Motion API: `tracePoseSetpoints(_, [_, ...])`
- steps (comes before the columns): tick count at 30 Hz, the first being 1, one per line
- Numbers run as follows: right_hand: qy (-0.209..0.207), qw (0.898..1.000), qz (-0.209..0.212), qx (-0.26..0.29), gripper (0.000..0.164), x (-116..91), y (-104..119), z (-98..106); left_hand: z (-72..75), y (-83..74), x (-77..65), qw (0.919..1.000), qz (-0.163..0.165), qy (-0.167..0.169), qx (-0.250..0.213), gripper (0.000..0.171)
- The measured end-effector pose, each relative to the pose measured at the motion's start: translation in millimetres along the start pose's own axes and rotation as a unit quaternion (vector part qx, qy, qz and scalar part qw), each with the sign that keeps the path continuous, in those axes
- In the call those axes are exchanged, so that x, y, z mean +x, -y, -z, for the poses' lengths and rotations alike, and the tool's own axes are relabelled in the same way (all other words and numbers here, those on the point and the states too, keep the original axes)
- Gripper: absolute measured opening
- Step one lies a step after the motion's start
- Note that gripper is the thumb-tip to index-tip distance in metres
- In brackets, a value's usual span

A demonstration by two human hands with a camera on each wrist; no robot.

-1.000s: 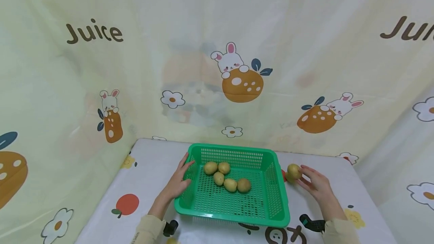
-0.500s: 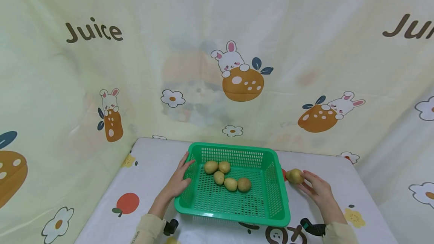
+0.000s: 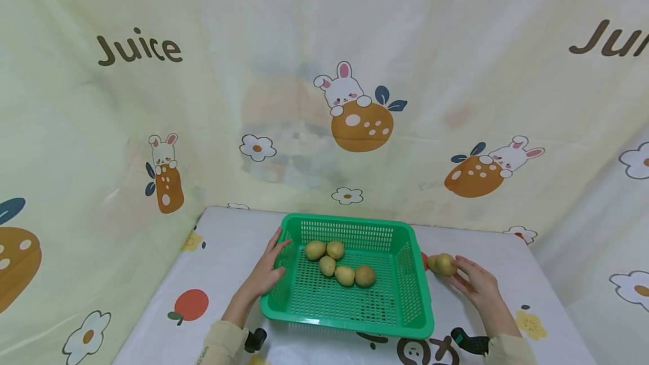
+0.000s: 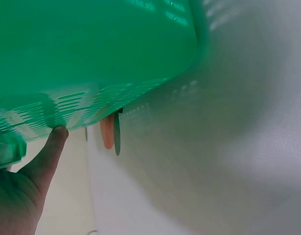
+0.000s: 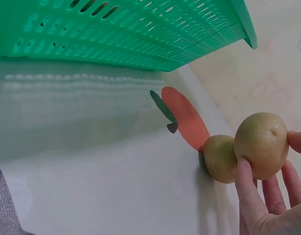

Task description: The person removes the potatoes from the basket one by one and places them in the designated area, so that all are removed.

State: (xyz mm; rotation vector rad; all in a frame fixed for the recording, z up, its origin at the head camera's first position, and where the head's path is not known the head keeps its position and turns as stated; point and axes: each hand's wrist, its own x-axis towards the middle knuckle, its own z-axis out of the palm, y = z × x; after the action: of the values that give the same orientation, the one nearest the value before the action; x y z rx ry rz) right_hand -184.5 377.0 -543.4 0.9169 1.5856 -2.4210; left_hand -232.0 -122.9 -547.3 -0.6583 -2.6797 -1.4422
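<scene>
A round, yellow-brown potato [image 5: 262, 142] is pinched between the thumb and fingers of my right hand [image 3: 475, 281], right of the basket. Behind it a second potato [image 5: 220, 160] lies on the table and is overlapped by the held one. My left hand [image 3: 266, 269] rests at the left end of the green plastic basket [image 3: 350, 328], fingers mostly straight over the rim. The left wrist view has one straight finger [image 4: 55, 142] against the slotted outer wall; the others are largely hidden by the rim. Several potatoes [image 3: 345, 276] lie inside the basket, toward its left and middle.
The table [image 3: 243, 224] has a white cloth printed with fruit and letters. A patterned curtain [image 3: 299, 173] hangs right behind its back edge. A black strap piece [image 3: 469, 342] sits by the right wrist, another black piece [image 3: 255, 341] by the left.
My right hand has shifted slightly right and toward me with the potato, lowering it beside the other one. The left hand and basket have stayed in place.
</scene>
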Motion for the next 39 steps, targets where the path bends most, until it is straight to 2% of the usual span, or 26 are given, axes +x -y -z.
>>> tracePoseSetpoints(6, [-0.006,1.000,-0.005,0.003,0.015,-2,0,5,0.8,-0.3,0.4,1.0000,-0.003,-0.001,0.000,0.069])
tracePoseSetpoints(10, [-0.010,1.000,-0.012,0.004,0.008,-3,0,9,0.4,-0.4,-0.3,1.0000,-0.007,-0.003,-0.001,0.069])
tracePoseSetpoints(13, [-0.015,1.000,-0.017,0.000,0.013,-3,-2,13,0.0,-0.7,-1.2,1.0000,-0.008,-0.004,0.001,0.069])
tracePoseSetpoints(17, [-0.023,1.000,-0.012,-0.009,0.007,-1,-6,18,-0.2,-0.7,-1.2,1.0000,-0.007,-0.005,0.003,0.069])
tracePoseSetpoints(19, [-0.028,0.999,-0.007,-0.017,0.012,1,-8,20,-0.1,-0.7,-1.1,1.0000,-0.005,-0.004,0.002,0.069])
tracePoseSetpoints(27, [-0.086,0.996,-0.006,-0.027,0.017,6,-17,22,0.3,0.3,-0.2,1.0000,-0.005,-0.002,0.001,0.069])
tracePoseSetpoints(32, [-0.111,0.993,0.000,-0.039,0.011,6,-19,18,0.5,0.6,-0.5,1.0000,-0.002,0.002,0.006,0.069])
tracePoseSetpoints(36, [-0.131,0.990,-0.002,-0.052,0.023,6,-20,14,0.2,-0.2,-0.6,1.0000,-0.004,-0.002,0.007,0.068])
tracePoseSetpoints(39, [-0.141,0.989,-0.006,-0.049,0.021,5,-20,12,-0.5,-0.3,-0.9,1.0000,-0.003,-0.004,0.005,0.068])
